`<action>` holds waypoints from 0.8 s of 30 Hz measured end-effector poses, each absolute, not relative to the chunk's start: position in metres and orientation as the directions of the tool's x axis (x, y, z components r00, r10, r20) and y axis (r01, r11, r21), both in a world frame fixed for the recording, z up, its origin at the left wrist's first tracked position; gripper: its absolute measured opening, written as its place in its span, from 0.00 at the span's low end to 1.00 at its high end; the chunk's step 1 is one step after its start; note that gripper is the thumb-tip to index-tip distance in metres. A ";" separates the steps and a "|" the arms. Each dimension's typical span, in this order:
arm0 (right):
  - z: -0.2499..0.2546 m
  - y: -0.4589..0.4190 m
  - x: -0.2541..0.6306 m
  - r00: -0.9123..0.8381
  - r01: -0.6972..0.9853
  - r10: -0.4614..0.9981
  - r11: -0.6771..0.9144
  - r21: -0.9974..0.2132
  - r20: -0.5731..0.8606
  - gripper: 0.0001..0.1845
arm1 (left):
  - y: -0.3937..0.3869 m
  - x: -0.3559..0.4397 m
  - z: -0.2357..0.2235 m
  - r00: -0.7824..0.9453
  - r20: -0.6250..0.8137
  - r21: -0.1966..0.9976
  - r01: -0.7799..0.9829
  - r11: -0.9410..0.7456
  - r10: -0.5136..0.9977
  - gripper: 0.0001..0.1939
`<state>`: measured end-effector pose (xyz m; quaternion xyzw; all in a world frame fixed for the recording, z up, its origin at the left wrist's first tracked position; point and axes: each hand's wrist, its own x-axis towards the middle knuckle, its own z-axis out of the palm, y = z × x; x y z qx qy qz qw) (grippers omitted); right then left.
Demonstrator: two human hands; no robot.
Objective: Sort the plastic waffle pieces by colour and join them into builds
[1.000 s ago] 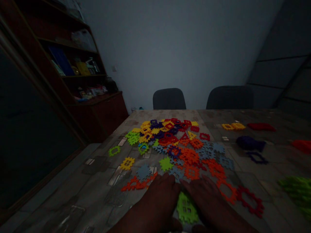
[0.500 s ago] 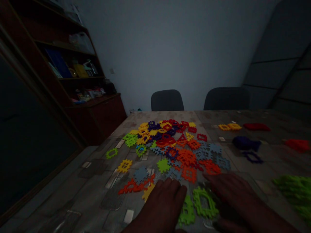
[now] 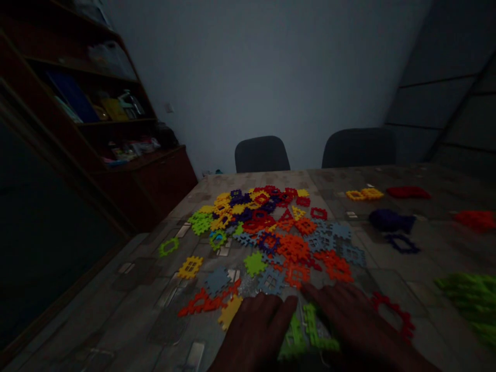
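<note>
My left hand [image 3: 258,328] lies low over the table, its fingers extended forward and the thumb side against a light-green window-shaped interlocking piece [image 3: 293,338]. Across from it, my right hand [image 3: 349,320] is stretched out flat, palm down, partly covering a second green interlocking frame piece [image 3: 311,325]. The two green pieces lie side by side between my hands. Just left of my left hand is a yellow toothed piece [image 3: 231,311]. A crimson toothed frame [image 3: 406,323] rests right of my right hand. My fingertips are dim and partly hidden.
A wide pile of mixed interlocking pieces [image 3: 248,212] spreads ahead. Green stacked pieces [image 3: 470,297], a purple stack [image 3: 391,220], red pieces [image 3: 408,192] and orange pieces [image 3: 476,220] sit rightward. Two chairs [image 3: 262,154] stand behind the table; a shelf unit [image 3: 155,170] is left.
My right hand has moved left over the green frame piece, closer to my left hand. The crimson frame beside it has come into sight. The view has shifted slightly.
</note>
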<state>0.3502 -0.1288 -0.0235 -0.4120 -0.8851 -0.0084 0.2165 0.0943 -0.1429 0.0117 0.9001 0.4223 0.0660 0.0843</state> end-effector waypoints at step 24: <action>0.000 -0.131 0.300 -0.625 0.728 0.618 0.682 0.072 0.477 0.32 | -0.142 0.073 0.042 0.572 0.016 0.377 0.757 -0.534 0.820 0.42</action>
